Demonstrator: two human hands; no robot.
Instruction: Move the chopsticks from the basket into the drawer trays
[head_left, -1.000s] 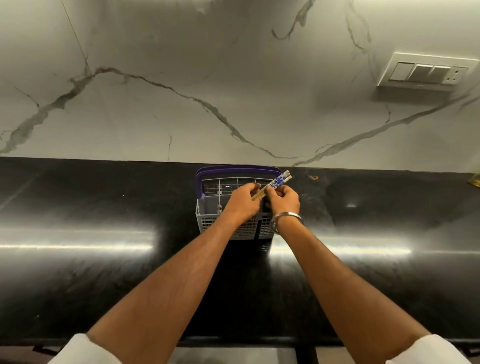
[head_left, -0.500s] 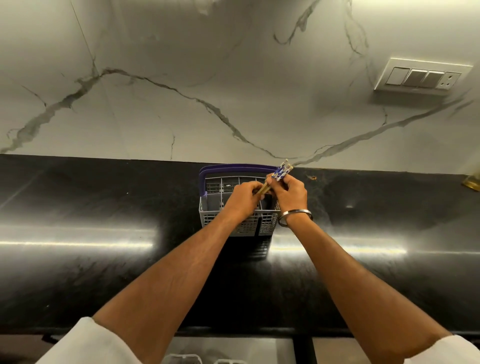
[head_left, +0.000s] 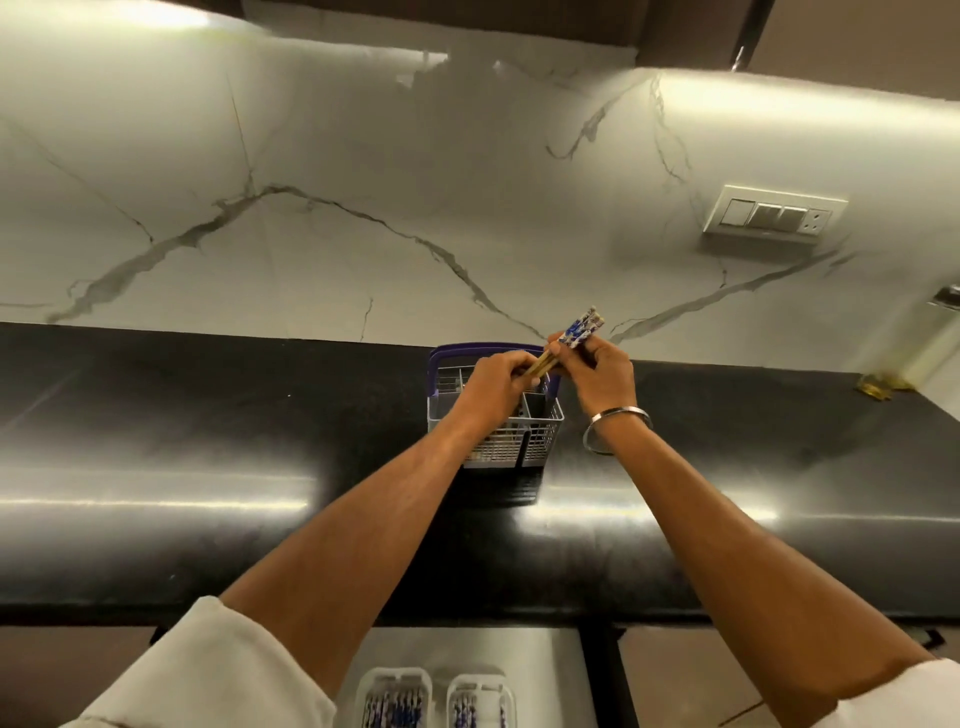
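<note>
Both hands hold the chopsticks (head_left: 566, 344) above the basket (head_left: 540, 426). The left hand (head_left: 493, 382) has its fingers curled round the plain lower ends; the right hand (head_left: 602, 374) pinches the blue-patterned upper part, whose tips stick out past its fingertips. Below the wrists, 2 trays (head_left: 395, 680) in the open drawer (head_left: 550, 654) already hold chopsticks.

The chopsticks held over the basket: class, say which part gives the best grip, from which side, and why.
Grip the plain wooden middle of the chopsticks, coming from above. The bundle lies tilted, its blue patterned ends up and to the right, and both the left hand and the right hand pinch it there, clear of the basket dividers below.
</note>
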